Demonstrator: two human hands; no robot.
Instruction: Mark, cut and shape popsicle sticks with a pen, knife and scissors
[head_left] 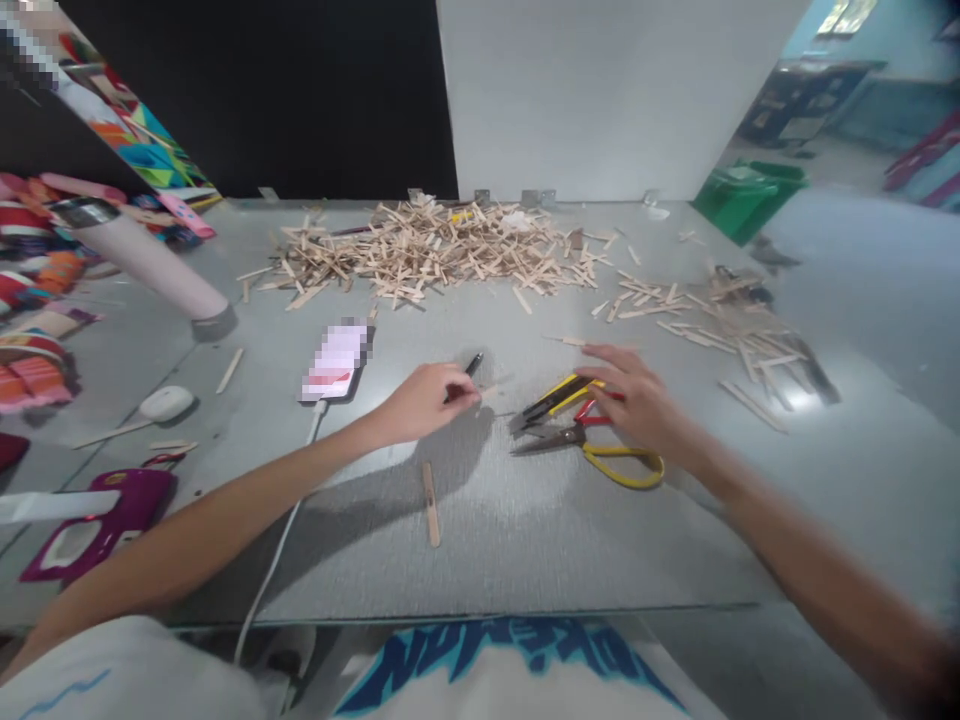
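1 slim black pen [473,364] is pinched in my left fingers [460,379]; my right fingers [613,359] blur near yellow-handled metal scissors [574,435], grip I cannot tell. One flat wooden stick [430,515] lies on the grey counter [525,560].

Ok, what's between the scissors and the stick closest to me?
In the head view, only bare table between the scissors and that stick.
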